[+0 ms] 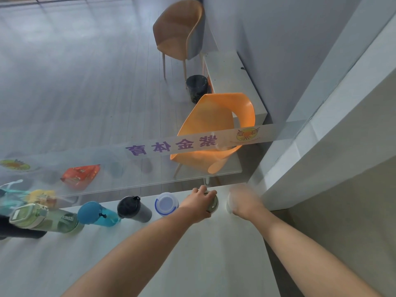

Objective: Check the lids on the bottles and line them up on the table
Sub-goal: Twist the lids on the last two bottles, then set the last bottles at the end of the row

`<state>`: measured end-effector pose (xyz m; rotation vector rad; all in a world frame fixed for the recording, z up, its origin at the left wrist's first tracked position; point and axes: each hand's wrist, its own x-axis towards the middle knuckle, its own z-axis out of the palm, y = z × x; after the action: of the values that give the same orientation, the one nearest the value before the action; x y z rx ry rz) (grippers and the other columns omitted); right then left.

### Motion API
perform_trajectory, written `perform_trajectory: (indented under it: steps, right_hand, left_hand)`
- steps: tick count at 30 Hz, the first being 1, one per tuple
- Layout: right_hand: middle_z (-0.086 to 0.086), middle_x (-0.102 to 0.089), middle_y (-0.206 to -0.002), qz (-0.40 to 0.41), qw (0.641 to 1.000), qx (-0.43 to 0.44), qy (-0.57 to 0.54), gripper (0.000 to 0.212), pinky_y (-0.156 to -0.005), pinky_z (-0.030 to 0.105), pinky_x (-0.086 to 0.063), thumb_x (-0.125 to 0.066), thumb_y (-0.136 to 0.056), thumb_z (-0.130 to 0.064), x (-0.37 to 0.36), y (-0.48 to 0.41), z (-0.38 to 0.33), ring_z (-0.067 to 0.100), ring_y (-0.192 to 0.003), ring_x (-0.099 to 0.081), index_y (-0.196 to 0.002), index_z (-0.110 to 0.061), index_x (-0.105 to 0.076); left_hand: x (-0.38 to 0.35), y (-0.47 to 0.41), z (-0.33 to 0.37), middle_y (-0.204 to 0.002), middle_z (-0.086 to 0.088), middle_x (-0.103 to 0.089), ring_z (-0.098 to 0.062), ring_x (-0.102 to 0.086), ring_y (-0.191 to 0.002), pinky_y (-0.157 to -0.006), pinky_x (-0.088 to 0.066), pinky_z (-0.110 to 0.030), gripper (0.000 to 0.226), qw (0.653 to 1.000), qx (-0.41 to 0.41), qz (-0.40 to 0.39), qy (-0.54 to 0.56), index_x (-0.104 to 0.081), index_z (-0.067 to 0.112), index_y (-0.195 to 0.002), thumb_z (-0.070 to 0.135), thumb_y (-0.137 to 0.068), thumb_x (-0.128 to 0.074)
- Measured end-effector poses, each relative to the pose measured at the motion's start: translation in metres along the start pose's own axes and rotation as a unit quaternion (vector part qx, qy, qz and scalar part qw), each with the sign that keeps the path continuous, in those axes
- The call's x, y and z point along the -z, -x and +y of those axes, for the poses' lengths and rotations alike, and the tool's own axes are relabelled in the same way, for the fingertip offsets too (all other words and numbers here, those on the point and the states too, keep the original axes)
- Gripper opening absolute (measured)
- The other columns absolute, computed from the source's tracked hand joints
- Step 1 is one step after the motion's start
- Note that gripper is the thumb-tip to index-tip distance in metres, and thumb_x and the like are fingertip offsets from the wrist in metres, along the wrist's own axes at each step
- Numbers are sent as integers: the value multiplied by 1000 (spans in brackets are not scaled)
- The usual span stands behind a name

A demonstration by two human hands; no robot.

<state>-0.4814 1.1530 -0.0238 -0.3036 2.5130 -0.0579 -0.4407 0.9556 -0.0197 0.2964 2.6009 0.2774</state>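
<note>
A row of bottles stands along the far edge of the white table, against a glass wall. From the left: a pale green bottle, a blue bottle, a dark grey bottle, a white bottle with a blue-ringed lid. My left hand grips the top of a cream-lidded bottle, mostly hidden under it. My right hand, blurred, covers the top of a white bottle at the row's right end.
A dark object lies at the table's left edge. Behind the glass stand an orange chair, a tan chair, a black bin and a low white bench. A white wall rises close on the right.
</note>
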Motion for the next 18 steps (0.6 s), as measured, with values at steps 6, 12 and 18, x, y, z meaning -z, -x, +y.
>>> perform_trajectory:
  steps: [6, 12, 18]
  right_hand:
    - [8, -17, -163, 33, 997, 36, 59, 90, -122, 48, -14, -67, -82, -60, 10, 5, -8, 34, -151, -15, -154, -36, -20]
    - [9, -14, -166, 58, 978, 191, 57, 94, -125, 47, -1, -71, -81, -55, 24, 11, -54, 29, -154, -10, -156, -35, -19]
    - [10, -27, -160, 8, 977, 181, 108, 92, -118, 45, -25, -75, -81, -46, 16, 10, -87, 33, -142, -33, -155, -35, -22]
  left_hand:
    - [4, 12, -11, -153, -8, -25, -34, -25, -137, -113, -24, -47, 109, 996, -15, 33, -77, -6, 31, -154, 57, -74, -76]
    - [20, 43, -54, -154, -14, -23, -40, -22, -138, -113, -23, -50, 109, 983, 36, 21, -181, -9, 29, -153, 58, -72, -76]
    - [26, 64, -80, -138, -13, -36, -40, -44, -118, -87, -49, -49, 90, 989, 118, -39, -79, -22, 29, -145, 34, -76, -80]
